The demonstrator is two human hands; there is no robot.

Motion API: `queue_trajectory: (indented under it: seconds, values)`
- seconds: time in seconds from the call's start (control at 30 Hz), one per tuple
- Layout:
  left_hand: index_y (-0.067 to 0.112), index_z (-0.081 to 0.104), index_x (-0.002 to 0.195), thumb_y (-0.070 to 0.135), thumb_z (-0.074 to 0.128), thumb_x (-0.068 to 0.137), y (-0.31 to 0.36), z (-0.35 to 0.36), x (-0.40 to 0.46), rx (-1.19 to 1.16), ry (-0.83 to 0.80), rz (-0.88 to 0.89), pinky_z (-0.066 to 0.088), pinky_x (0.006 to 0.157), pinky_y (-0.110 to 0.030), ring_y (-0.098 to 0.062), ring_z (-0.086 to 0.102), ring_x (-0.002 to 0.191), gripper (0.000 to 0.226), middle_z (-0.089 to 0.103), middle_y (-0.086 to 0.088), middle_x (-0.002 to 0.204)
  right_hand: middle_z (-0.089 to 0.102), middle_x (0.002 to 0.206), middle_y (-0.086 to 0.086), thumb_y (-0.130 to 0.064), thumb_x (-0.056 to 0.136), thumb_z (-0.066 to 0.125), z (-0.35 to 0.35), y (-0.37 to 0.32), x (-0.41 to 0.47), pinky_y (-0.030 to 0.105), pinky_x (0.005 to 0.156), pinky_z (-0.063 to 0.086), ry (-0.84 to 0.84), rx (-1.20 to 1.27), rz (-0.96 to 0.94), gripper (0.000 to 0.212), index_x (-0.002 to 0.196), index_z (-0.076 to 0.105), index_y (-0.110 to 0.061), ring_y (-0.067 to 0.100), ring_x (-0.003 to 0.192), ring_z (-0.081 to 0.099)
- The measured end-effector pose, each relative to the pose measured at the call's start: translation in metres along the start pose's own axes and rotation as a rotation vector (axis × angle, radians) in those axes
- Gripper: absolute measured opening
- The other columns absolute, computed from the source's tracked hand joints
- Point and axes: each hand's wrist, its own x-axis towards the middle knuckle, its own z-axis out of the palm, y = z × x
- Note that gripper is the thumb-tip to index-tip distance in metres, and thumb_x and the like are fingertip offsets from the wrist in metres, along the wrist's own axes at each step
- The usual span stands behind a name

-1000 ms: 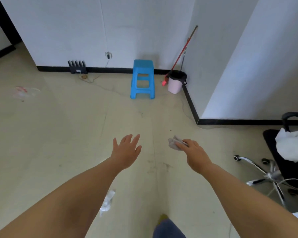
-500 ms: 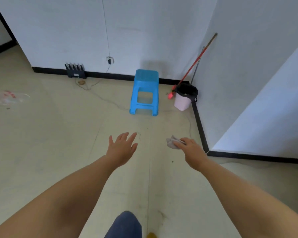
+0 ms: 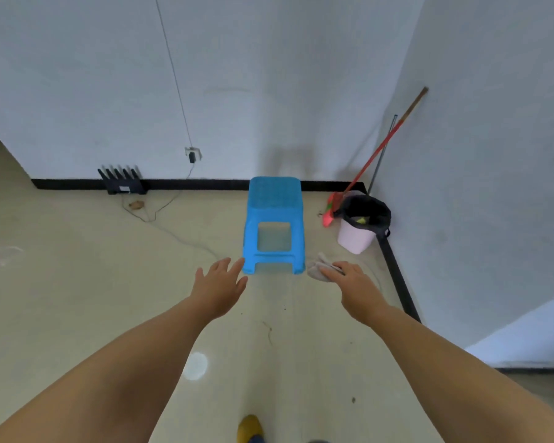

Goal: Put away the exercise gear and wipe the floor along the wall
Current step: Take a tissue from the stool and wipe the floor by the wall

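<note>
Cloth (image 3: 318,268), a small crumpled rag of pale grey-beige fabric, sits bunched and soft-looking just right of the frame's centre, pinched at the fingertips of the right hand (image 3: 352,284). That hand's fingers are curled round the rag's near edge, and the loose folds stick out beyond them toward the wall. The rag hangs just beside the lower right leg of a blue stool (image 3: 273,223), though I cannot tell whether it touches it.

The left hand (image 3: 219,284) is stretched forward at centre frame, palm down, fingers straight and slightly spread, holding nothing; its fingertips reach the picture's edge of the stool's lower left leg, and contact is unclear.

The stool is moulded plastic, boxy, with a finely textured square seat and a rectangular opening between the legs. It stands on a smooth, glossy cream floor (image 3: 77,282) speckled with dark marks. To the right, in the corner, is a round pale pink bucket (image 3: 355,238) lined with a black bag, and a red-handled broom (image 3: 375,155) leans on the matt white wall (image 3: 269,75). At the left of the black skirting stands a black router (image 3: 122,182) with upright antennas, a thin cable trailing across the floor.
</note>
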Motion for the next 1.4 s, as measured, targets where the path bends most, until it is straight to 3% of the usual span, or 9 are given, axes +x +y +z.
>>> queue_trajectory:
  seconds: [0.3, 0.57, 0.67, 0.83, 0.93, 1.03, 1.13, 1.23, 1.4]
  values:
    - [0.027, 0.016, 0.149, 0.042, 0.025, 0.100, 0.008, -0.013, 0.191, 0.018, -0.074, 0.134, 0.027, 0.110, -0.044, -0.024, 0.026, 0.140, 0.052, 0.024, -0.006, 0.154, 0.043, 0.135, 0.007, 0.013, 0.082, 0.040, 0.003, 0.058, 0.189, 0.034, 0.095, 0.041, -0.026, 0.064, 0.030, 0.077, 0.145, 0.035, -0.030, 0.027, 0.115, 0.041]
    - [0.024, 0.017, 0.149, 0.050, 0.014, 0.095, 0.021, 0.005, 0.368, -0.068, -0.192, 0.042, 0.039, 0.099, -0.038, -0.025, 0.041, 0.129, 0.059, 0.035, -0.006, 0.146, 0.049, 0.124, 0.008, 0.015, 0.080, 0.040, 0.032, 0.135, 0.388, 0.030, 0.099, 0.038, -0.123, 0.240, 0.025, 0.075, 0.141, 0.042, -0.026, 0.027, 0.113, 0.046]
    - [0.024, 0.018, 0.148, 0.041, 0.026, 0.100, 0.020, 0.015, 0.434, -0.107, -0.223, 0.013, 0.037, 0.100, -0.038, -0.025, 0.038, 0.131, 0.052, 0.033, -0.007, 0.147, 0.051, 0.119, 0.011, 0.017, 0.078, 0.035, 0.042, 0.158, 0.460, 0.029, 0.094, 0.038, -0.168, 0.281, 0.073, 0.075, 0.140, 0.043, -0.023, 0.030, 0.110, 0.049]
    - [0.023, 0.017, 0.149, 0.039, 0.027, 0.100, 0.015, 0.067, 0.528, -0.137, -0.256, 0.021, 0.035, 0.103, -0.037, -0.025, 0.035, 0.133, 0.052, 0.030, -0.008, 0.149, 0.051, 0.139, 0.007, 0.023, 0.068, 0.026, 0.105, 0.194, 0.557, 0.023, 0.096, 0.039, -0.256, 0.402, 0.089, 0.086, 0.140, 0.046, -0.019, 0.029, 0.124, 0.049]
    - [0.018, 0.036, 0.142, 0.041, 0.020, 0.092, -0.001, 0.111, 0.587, -0.122, -0.172, 0.062, 0.042, 0.099, -0.046, -0.030, 0.047, 0.126, 0.057, 0.044, -0.016, 0.141, 0.048, 0.142, 0.009, 0.025, 0.066, 0.030, 0.161, 0.203, 0.615, 0.013, 0.096, 0.033, -0.235, 0.439, 0.080, 0.086, 0.140, 0.045, -0.014, 0.027, 0.131, 0.044]
    - [0.016, 0.056, 0.125, 0.035, 0.039, 0.083, -0.028, 0.157, 0.643, -0.057, -0.134, 0.029, 0.052, 0.081, -0.052, -0.031, 0.063, 0.107, 0.048, 0.061, -0.019, 0.122, 0.049, 0.129, 0.015, 0.022, 0.071, 0.039, 0.207, 0.194, 0.658, 0.031, 0.096, 0.039, -0.115, 0.365, 0.094, 0.080, 0.141, 0.043, -0.017, 0.031, 0.115, 0.047]
    - [0.014, 0.058, 0.127, 0.032, 0.054, 0.086, -0.053, 0.204, 0.662, -0.006, -0.075, 0.054, 0.046, 0.088, -0.058, -0.033, 0.057, 0.118, 0.046, 0.055, -0.020, 0.131, 0.046, 0.137, 0.013, 0.021, 0.071, 0.045, 0.255, 0.186, 0.667, 0.041, 0.100, 0.041, -0.013, 0.270, 0.000, 0.082, 0.142, 0.043, -0.021, 0.033, 0.119, 0.045]
    - [0.015, 0.051, 0.134, 0.038, 0.030, 0.088, -0.064, 0.230, 0.656, -0.010, -0.104, 0.071, 0.042, 0.095, -0.056, -0.032, 0.048, 0.127, 0.056, 0.047, -0.017, 0.141, 0.040, 0.146, 0.016, 0.019, 0.070, 0.052, 0.297, 0.196, 0.652, 0.051, 0.105, 0.037, -0.003, 0.167, -0.150, 0.080, 0.140, 0.044, -0.018, 0.039, 0.129, 0.044]
    - [0.025, 0.001, 0.150, 0.042, 0.023, 0.098, -0.069, 0.241, 0.657, 0.015, -0.206, 0.087, 0.012, 0.116, -0.048, -0.023, -0.001, 0.146, 0.059, -0.006, -0.008, 0.158, 0.013, 0.158, 0.012, -0.002, 0.087, 0.050, 0.309, 0.205, 0.642, 0.050, 0.114, 0.015, -0.285, -0.008, -0.163, 0.073, 0.151, 0.019, -0.020, 0.029, 0.146, 0.012]
